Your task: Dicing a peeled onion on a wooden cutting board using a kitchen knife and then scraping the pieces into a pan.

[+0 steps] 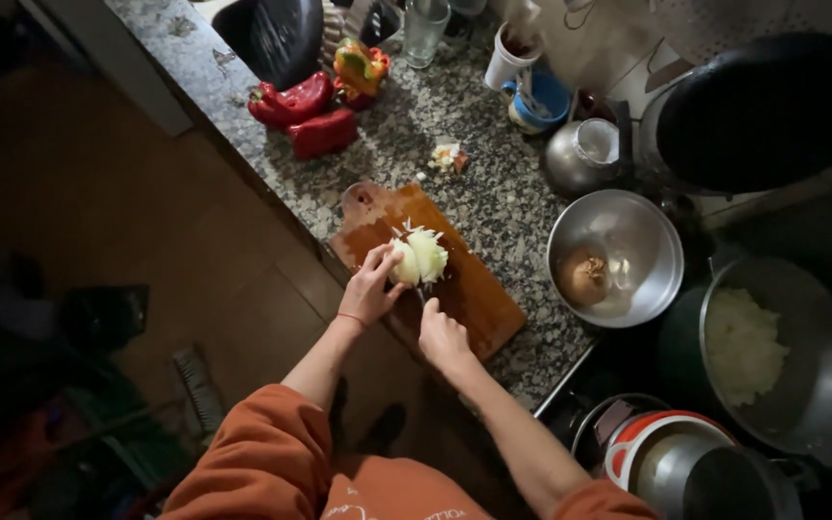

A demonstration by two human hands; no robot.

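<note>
A peeled white onion [419, 257], partly sliced, sits on a wooden cutting board [479, 299] near the edge of the granite tabletop [493, 193]. The left hand [370, 287] steadies it, fingers closed on its side. The right hand [442, 337] grips a knife handle just beside the onion; the blade is hard to make out. A steel bowl [642, 241] holding an unpeeled onion [585, 276] stands to the right.

Part-sliced white onion [419, 257] on wooden board [479, 294]
</note>
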